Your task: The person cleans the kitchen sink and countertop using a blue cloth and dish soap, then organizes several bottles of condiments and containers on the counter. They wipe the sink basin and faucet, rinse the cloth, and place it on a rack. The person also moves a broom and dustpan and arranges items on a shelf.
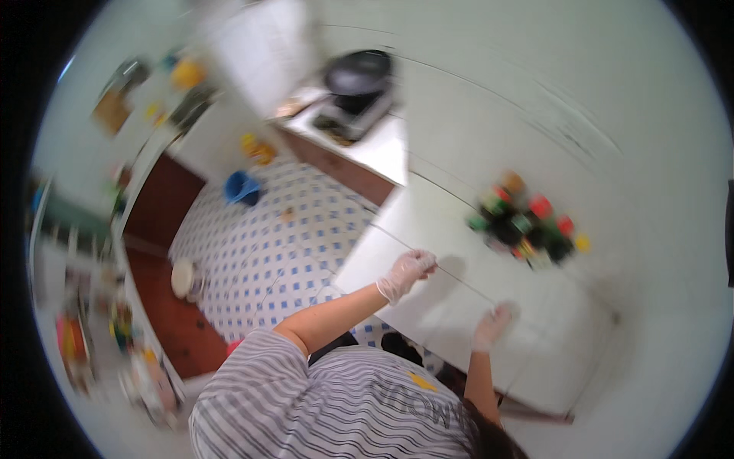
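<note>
My left hand [408, 272], in a thin clear glove, hovers over or rests near the front part of a white tiled counter [453, 310]. Its fingers are curled together, and whether anything small sits inside them is hidden. Further right, my gloved right hand [493, 328] is blurred, low over the same counter or touching it. No held object shows there, but its fingers are too smeared to read. Beyond both hands, against the wall, stands a cluster of condiment bottles [524, 226] with red, green and yellow caps.
A black wok [358, 73] sits on a stove on a lower white counter [384, 146]. On the blue-and-white tiled floor [275, 241] are a blue bucket [241, 188], a yellow bottle [259, 150] and a pale round stool [184, 279]. Cluttered shelves [74, 275] line the left.
</note>
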The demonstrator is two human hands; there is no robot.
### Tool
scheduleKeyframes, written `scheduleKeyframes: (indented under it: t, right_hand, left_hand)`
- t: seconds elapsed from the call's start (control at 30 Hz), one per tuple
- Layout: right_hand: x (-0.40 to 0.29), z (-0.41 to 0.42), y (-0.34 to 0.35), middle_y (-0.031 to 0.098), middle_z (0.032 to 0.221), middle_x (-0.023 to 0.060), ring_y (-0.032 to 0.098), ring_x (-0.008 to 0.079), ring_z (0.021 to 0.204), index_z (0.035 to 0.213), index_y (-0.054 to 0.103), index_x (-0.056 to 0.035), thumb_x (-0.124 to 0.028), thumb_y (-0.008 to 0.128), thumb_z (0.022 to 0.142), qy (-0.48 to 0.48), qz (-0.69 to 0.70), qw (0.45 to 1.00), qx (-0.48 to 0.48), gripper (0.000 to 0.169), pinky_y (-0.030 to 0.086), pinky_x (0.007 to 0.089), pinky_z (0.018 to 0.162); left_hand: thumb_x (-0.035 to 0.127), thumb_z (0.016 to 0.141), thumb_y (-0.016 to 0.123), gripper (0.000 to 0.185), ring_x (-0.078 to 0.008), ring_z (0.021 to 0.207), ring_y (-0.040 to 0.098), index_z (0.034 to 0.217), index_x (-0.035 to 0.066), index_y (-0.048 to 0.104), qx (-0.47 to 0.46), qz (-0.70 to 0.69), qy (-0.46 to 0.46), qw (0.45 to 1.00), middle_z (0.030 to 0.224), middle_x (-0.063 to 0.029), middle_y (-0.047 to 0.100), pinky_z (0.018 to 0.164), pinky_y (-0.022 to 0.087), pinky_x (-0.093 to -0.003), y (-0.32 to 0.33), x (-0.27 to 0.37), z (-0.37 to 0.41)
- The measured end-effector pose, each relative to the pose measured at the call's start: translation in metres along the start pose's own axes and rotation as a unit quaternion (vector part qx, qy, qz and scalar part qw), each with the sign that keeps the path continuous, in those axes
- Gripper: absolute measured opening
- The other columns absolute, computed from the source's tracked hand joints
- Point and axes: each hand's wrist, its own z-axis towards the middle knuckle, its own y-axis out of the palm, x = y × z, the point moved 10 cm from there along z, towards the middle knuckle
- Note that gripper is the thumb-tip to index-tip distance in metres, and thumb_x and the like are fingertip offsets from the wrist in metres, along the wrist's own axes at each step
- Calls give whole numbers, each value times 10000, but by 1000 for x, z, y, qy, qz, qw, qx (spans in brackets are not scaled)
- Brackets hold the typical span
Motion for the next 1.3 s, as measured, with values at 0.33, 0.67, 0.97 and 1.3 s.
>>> scheduleKeyframes:
  t: [0.33, 0.67, 0.97, 1.3]
  right_hand:
    - [-159, -73, 173, 537, 903, 163, 522, 278, 834, 958, 507, 61, 6, 486, 761, -151, -56, 975, -154, 205, 425, 339, 792]
    - [-463, -426, 490, 547, 892, 97, 529, 206, 835, 946, 542, -5, -61, 561, 779, -319, 75, 813, -481, 176, 424, 305, 758]
    - [-556, -675, 653, 581, 805, 90, 563, 182, 740, 904, 597, -33, -98, 592, 761, -362, 103, 658, -653, 157, 450, 286, 683]
    - [-655, -876, 841, 623, 779, 124, 594, 225, 732, 834, 615, -33, -236, 574, 792, -395, -5, 475, -786, 211, 451, 313, 677]
  left_hand:
    - [225, 863, 529, 206, -97, 695, 556, 853, 23, 566, 287, 12, 245, 926, 740, -22, 592, 631, 447, -232, -324, 40, -212]
    - [229, 830, 526, 240, -126, 714, 569, 867, 3, 596, 654, -48, 156, 738, 762, -67, 613, 675, 439, -246, -594, -119, -538]
    - [213, 842, 529, 260, -143, 724, 591, 893, -38, 573, 744, -258, 176, 591, 787, -87, 625, 668, 456, -239, -722, -225, -606]
    - [206, 841, 540, 196, -101, 661, 543, 858, 15, 584, 763, -337, 151, 530, 744, -43, 594, 598, 436, -226, -902, -161, -652]
